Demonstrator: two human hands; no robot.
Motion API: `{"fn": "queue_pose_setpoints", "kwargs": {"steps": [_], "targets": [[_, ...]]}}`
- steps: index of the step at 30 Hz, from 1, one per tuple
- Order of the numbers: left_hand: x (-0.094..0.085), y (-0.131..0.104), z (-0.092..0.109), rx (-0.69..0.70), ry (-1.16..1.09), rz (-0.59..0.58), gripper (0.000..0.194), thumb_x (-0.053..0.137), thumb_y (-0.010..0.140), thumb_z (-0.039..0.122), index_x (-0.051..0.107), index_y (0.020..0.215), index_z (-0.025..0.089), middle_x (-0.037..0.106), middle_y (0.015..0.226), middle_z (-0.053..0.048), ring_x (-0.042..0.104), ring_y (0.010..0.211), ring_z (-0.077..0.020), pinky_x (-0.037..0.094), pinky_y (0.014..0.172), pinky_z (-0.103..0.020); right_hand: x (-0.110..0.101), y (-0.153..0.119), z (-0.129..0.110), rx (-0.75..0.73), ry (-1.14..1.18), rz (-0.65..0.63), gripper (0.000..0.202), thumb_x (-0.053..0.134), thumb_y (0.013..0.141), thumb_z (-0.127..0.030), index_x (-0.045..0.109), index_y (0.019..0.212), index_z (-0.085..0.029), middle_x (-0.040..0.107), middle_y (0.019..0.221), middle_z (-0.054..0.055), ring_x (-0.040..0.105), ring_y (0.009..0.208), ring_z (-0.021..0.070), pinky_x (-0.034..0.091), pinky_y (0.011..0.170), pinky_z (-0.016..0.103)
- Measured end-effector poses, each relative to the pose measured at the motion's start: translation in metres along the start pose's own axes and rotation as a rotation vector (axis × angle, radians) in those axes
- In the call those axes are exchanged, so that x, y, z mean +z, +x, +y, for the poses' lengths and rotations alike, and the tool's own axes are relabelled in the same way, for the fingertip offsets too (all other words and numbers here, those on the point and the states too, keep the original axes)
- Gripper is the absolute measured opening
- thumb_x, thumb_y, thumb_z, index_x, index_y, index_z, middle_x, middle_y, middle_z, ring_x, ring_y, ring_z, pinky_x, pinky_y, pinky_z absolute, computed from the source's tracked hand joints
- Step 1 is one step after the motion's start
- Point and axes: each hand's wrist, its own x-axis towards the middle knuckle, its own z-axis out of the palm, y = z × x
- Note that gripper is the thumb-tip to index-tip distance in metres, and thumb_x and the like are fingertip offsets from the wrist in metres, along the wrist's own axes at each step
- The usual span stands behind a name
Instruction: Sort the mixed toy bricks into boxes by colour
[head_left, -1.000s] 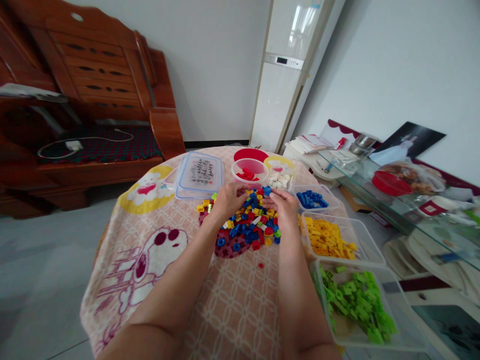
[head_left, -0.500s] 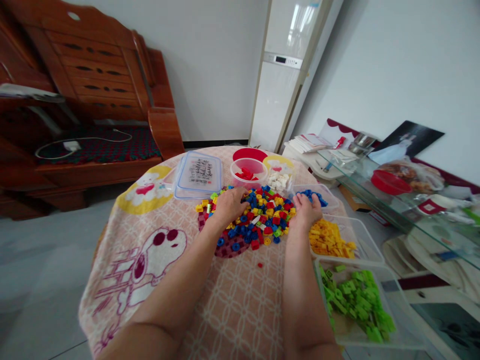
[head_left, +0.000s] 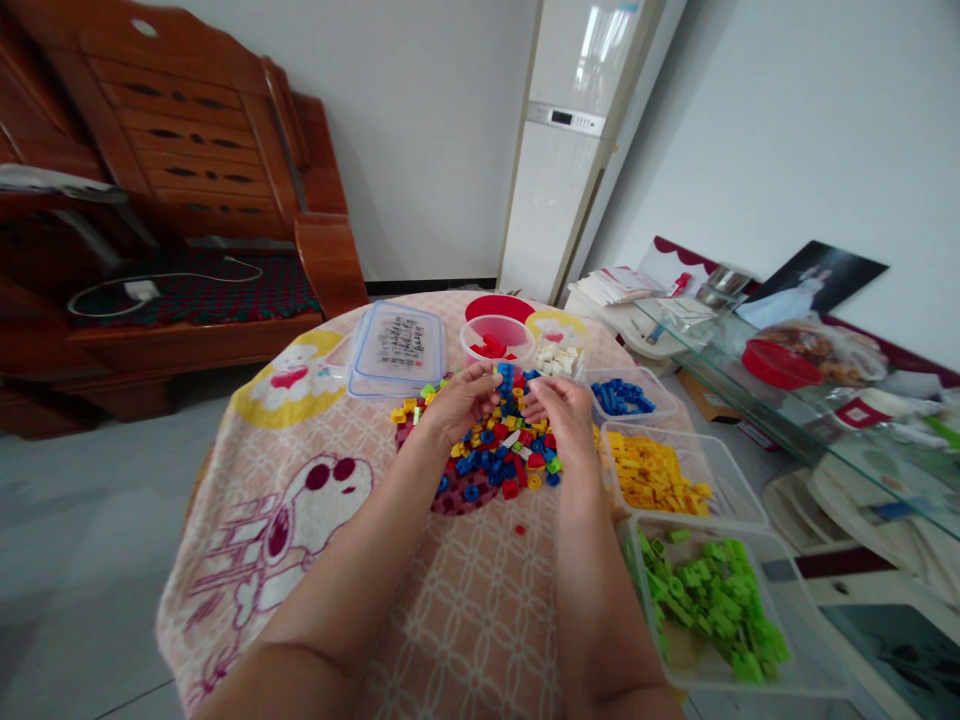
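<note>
My left hand (head_left: 466, 402) is over the back of a mixed pile of building bricks (head_left: 491, 462) in red, blue, yellow, green and white. Its thumb and fingertips pinch a blue building brick (head_left: 506, 377). Just across from it, my right hand (head_left: 564, 412) has its fingers curled together, pointing at the left hand; anything between them is too small to make out. Beside the right hand stands a clear box of blue bricks (head_left: 624, 396). Nearer to me are clear boxes with yellow bricks (head_left: 656, 478) and green bricks (head_left: 720, 605).
Behind the pile are a round tub (head_left: 498, 323) with red bricks, white bricks (head_left: 556, 358), a red lid (head_left: 496, 307) and blue-rimmed lids (head_left: 397, 345). One small red piece (head_left: 520, 529) lies on the patterned tablecloth (head_left: 480, 600). A glass shelf (head_left: 750, 385) borders the right side.
My right hand has moved left from the box of blue bricks to the pile, close to my left hand. The left hand has turned and raised its fingers, with a blue brick now showing at them.
</note>
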Motion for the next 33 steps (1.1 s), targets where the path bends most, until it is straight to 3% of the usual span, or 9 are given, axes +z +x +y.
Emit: {"fn": "queue_pose_setpoints", "kwargs": {"steps": [4, 9, 14, 22, 27, 33], "targets": [[0.004, 0.001, -0.002, -0.052, -0.048, -0.012, 0.023, 0.086, 0.074, 0.021, 0.069, 0.088, 0.016, 0.065, 0.072, 0.003, 0.058, 0.058, -0.0059, 0.044, 0.050, -0.015, 0.006, -0.004, -0.004, 0.011, -0.072, -0.089, 0.047, 0.079, 0.071, -0.063, 0.073, 0.086, -0.019, 0.071, 0.064, 0.000, 0.067, 0.051, 0.0163, 0.054, 0.047, 0.025], [0.008, 0.001, -0.007, -0.017, 0.014, -0.016, 0.021, 0.088, 0.075, 0.022, 0.073, 0.088, 0.012, 0.073, 0.078, -0.001, 0.066, 0.063, -0.0076, 0.055, 0.059, -0.016, 0.008, -0.001, 0.001, -0.009, -0.140, -0.055, 0.042, 0.083, 0.066, -0.054, 0.072, 0.088, -0.020, 0.072, 0.064, 0.000, 0.068, 0.054, 0.0189, 0.055, 0.049, 0.028], [0.006, 0.001, -0.012, -0.023, 0.068, -0.099, 0.026, 0.081, 0.085, 0.029, 0.077, 0.103, 0.010, 0.079, 0.086, -0.008, 0.075, 0.071, -0.0142, 0.061, 0.066, -0.021, 0.007, 0.002, 0.005, 0.010, -0.152, -0.003, 0.037, 0.078, 0.067, -0.053, 0.072, 0.085, -0.020, 0.073, 0.066, 0.002, 0.071, 0.061, 0.0234, 0.057, 0.051, 0.032], [0.002, 0.001, -0.014, 0.004, 0.236, -0.184, 0.036, 0.076, 0.087, 0.033, 0.077, 0.117, 0.012, 0.081, 0.091, -0.009, 0.078, 0.078, -0.0192, 0.064, 0.077, -0.030, 0.003, 0.001, 0.008, 0.056, -0.115, -0.015, 0.035, 0.079, 0.066, -0.048, 0.074, 0.085, -0.019, 0.074, 0.066, 0.002, 0.072, 0.060, 0.0234, 0.058, 0.049, 0.032], [-0.012, 0.008, -0.011, 0.139, 0.517, -0.032, 0.031, 0.070, 0.087, 0.024, 0.077, 0.115, 0.013, 0.080, 0.085, -0.006, 0.076, 0.071, -0.0165, 0.063, 0.068, -0.027, -0.002, 0.009, 0.014, 0.104, 0.058, 0.203, 0.031, 0.082, 0.063, -0.042, 0.068, 0.077, -0.019, 0.070, 0.059, 0.000, 0.072, 0.055, 0.0235, 0.056, 0.043, 0.029], [-0.022, 0.012, -0.010, 0.177, 0.736, 0.020, 0.030, 0.059, 0.089, 0.014, 0.078, 0.112, 0.015, 0.080, 0.080, -0.003, 0.077, 0.074, -0.0181, 0.064, 0.068, -0.027, -0.035, 0.021, 0.022, 0.095, 0.292, 0.588, 0.031, 0.081, 0.070, -0.036, 0.060, 0.084, -0.019, 0.070, 0.062, 0.000, 0.075, 0.060, 0.0218, 0.066, 0.058, 0.033]]}}
